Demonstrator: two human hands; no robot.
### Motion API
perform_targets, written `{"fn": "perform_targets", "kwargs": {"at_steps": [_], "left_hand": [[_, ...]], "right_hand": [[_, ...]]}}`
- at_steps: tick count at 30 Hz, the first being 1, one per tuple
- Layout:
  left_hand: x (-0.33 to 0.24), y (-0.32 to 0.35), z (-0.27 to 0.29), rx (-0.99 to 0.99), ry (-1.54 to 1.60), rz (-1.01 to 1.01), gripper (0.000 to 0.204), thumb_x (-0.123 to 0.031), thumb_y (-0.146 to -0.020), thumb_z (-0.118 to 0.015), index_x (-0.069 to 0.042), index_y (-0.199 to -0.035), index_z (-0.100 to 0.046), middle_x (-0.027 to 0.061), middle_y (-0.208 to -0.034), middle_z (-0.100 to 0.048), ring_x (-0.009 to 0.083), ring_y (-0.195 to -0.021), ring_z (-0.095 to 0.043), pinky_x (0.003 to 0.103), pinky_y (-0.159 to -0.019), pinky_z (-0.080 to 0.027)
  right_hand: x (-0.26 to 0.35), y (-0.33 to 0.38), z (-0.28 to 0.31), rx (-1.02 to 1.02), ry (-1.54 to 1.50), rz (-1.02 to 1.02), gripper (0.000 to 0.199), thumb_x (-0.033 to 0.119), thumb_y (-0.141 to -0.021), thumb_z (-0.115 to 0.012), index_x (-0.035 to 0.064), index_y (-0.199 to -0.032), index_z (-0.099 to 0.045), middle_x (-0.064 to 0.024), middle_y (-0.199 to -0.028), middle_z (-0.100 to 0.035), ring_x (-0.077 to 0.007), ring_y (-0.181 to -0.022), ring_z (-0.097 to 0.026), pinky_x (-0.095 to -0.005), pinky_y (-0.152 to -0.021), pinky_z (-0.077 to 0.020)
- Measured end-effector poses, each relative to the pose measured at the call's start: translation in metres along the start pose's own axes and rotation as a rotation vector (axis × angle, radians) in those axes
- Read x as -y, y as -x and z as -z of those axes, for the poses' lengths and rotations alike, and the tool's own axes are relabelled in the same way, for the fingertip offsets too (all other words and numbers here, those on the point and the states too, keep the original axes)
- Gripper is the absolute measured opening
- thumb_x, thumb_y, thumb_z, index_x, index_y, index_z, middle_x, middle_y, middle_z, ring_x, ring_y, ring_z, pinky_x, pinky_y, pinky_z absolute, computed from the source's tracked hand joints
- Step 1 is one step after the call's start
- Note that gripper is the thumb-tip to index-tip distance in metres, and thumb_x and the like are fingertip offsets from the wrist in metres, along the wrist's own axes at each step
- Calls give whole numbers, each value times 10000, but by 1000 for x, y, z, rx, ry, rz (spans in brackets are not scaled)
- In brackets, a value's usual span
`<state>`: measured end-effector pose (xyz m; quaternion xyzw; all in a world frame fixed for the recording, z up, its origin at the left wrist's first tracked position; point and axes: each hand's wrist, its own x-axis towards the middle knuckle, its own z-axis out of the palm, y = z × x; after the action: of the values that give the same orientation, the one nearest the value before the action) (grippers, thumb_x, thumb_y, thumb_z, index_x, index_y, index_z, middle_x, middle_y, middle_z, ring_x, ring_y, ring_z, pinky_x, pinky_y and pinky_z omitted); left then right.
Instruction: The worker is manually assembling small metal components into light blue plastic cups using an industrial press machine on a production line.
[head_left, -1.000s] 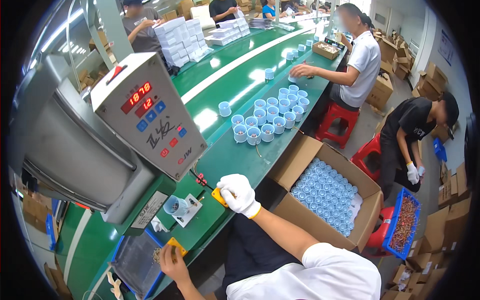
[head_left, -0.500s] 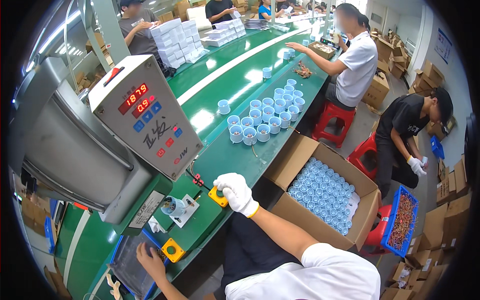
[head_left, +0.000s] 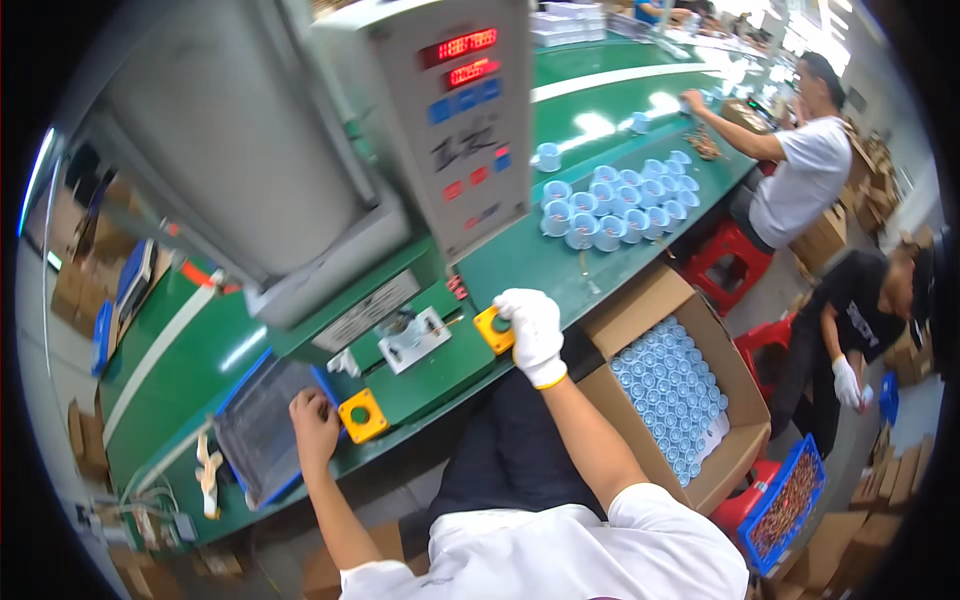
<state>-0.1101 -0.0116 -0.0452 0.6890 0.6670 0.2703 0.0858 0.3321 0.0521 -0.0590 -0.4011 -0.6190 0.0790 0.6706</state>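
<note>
My right hand [head_left: 535, 335], in a white glove, is closed with its curled fingers against a yellow push-button box [head_left: 493, 330] at the front of a green press base. My bare left hand [head_left: 314, 425] has its fingers drawn together over the right edge of a blue-rimmed tray [head_left: 265, 430]. Something small and dark shows at its fingertips, too blurred to name. Beside that hand is a second yellow push-button box [head_left: 362, 416]. Between the boxes, under the press head [head_left: 370, 310], a blurred pale blue cup [head_left: 404, 330] stands on a metal plate [head_left: 428, 345].
A control box [head_left: 470, 140] with red digits stands above the base. Several light blue cups [head_left: 610, 205] are grouped on the green bench. An open carton [head_left: 740, 440] of cups is to my right, near a blue basket of wires [head_left: 785, 505]. Co-workers sit at the right.
The view has swung, shifting the scene in the picture. My left hand's fingers, spread over the tray before, are now drawn together. My right hand stays at its button box.
</note>
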Motion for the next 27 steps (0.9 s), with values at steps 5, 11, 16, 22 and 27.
{"fn": "perform_targets", "kwargs": {"at_steps": [5, 11, 16, 22, 27], "left_hand": [[7, 11, 2, -43, -69, -23, 84, -68, -875, -751, -14, -927, -714, 155, -1121, -673, 421, -1146, -586, 512, -1004, -487], [2, 0, 10, -61, 436, 179, 187, -124, -974, -740, 0, -1113, -740, 160, -1063, -742, 371, -997, -714, 445, -885, -568], [36, 31, 83, 97, -17, 255, 253, -202, -949, -812, 3, -1083, -750, 153, -920, -756, 282, -826, -724, 408, -768, -570], [43, 40, 117, 445, 0, 396, 341, -343, -915, -836, -29, -1045, -802, 174, -957, -813, 380, -926, -784, 474, -831, -601], [33, 19, 104, 498, 185, 316, 341, -279, -860, -892, 3, -1036, -816, 205, -958, -820, 381, -938, -801, 460, -854, -617]], "right_hand": [[-6, 8, -12, 15, -159, -107, 231, 140, -1074, -591, 41, -976, -776, -150, -1050, -787, -313, -976, -749, -428, -896, -603], [-20, 11, -2, -2, -159, -138, 400, 275, -1163, -505, -1, -1038, -767, -144, -1111, -794, -242, -1008, -742, -394, -973, -580], [-18, 15, -10, 27, -205, -206, 512, 359, -1191, -449, -44, -1014, -712, -198, -1164, -781, -294, -1083, -734, -424, -1040, -557], [-25, 18, -4, 31, -196, -380, 547, 391, -1196, -431, -70, -1155, -724, -173, -1239, -766, -257, -1120, -694, -403, -1049, -535], [33, -12, -11, 230, 71, -332, 360, 103, -1111, -525, -67, -1413, -620, -220, -1451, -678, -302, -1330, -655, -438, -1195, -469]]}}
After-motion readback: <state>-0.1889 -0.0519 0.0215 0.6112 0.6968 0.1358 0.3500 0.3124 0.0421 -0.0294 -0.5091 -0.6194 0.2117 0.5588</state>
